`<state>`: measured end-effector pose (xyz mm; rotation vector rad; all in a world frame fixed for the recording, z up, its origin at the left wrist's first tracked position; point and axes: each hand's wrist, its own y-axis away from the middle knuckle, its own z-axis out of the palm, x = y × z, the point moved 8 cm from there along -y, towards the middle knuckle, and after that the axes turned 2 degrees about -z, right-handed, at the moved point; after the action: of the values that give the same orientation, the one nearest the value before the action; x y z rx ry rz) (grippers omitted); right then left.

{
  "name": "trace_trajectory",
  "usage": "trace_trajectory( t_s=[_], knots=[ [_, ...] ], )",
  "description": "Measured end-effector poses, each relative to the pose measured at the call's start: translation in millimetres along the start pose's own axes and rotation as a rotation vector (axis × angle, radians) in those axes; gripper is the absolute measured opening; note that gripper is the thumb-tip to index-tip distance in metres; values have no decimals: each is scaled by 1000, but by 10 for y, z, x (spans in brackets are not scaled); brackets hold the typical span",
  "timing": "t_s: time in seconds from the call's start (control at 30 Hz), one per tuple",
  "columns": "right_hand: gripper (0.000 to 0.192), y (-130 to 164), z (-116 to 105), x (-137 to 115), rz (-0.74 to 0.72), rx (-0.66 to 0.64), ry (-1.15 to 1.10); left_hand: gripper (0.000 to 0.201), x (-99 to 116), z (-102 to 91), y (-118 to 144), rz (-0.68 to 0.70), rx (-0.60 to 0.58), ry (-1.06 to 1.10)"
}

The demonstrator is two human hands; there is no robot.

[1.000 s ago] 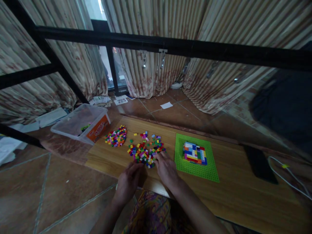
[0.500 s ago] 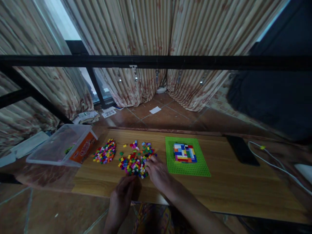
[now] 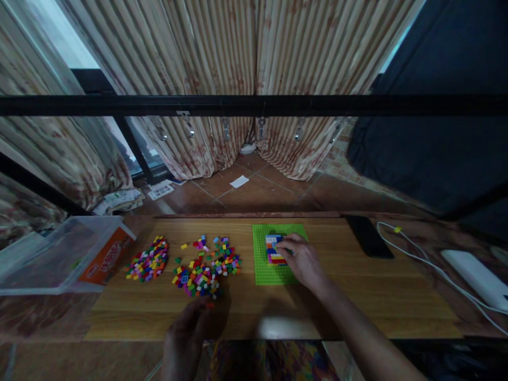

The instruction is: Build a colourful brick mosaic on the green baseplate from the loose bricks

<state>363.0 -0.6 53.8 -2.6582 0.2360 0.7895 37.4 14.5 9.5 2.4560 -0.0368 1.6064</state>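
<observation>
Though edgeside, L grip [image 3: 186,329] w/ room

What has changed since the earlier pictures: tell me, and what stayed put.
The right hand has moved rightward from the loose bricks to the brick build on the green baseplate. A reddish piece now shows at the left hand, which stays near the loose bricks; its grip is unclear. The green baseplate, plastic box and black slab lie as before.
</observation>
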Motion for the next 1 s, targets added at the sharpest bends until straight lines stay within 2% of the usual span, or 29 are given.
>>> trace_trajectory(
  t_s=[0.1, 0.2, 0.33, 0.5, 0.6, 0.7, 0.77, 0.87, 1.0],
  knots=[
    [11, -107, 56, 54, 17, -58, 27, 42, 129, 167, 6, 14, -42, 36],
    [11, -163, 72, 48, 45, -62, 58, 41, 204, 285, 6, 11, -59, 51],
    [16, -207, 79, 51, 80, -66, 104, 39, 227, 394, 16, 2, -112, 54],
    [14, -183, 60, 95, 123, -9, 101, 39, 252, 534, -6, 6, -146, 82],
    [12, -97, 6, 146, 144, 38, 43, 43, 412, 811, -69, 51, -255, 103],
    [16, 22, -107, 261, 197, 121, -48, 55, 603, 1256, -141, 50, -467, 87],
    [21, 98, -183, 368, 252, 180, -82, 62, 708, 1506, -201, 34, -545, 98],
    [31, 151, -219, 492, 309, 226, -98, 67, 808, 1780, -271, 31, -606, 131],
    [40, 86, -122, 510, 325, 204, -111, 72, 821, 1972, -306, 29, -636, 158]
  ],
)
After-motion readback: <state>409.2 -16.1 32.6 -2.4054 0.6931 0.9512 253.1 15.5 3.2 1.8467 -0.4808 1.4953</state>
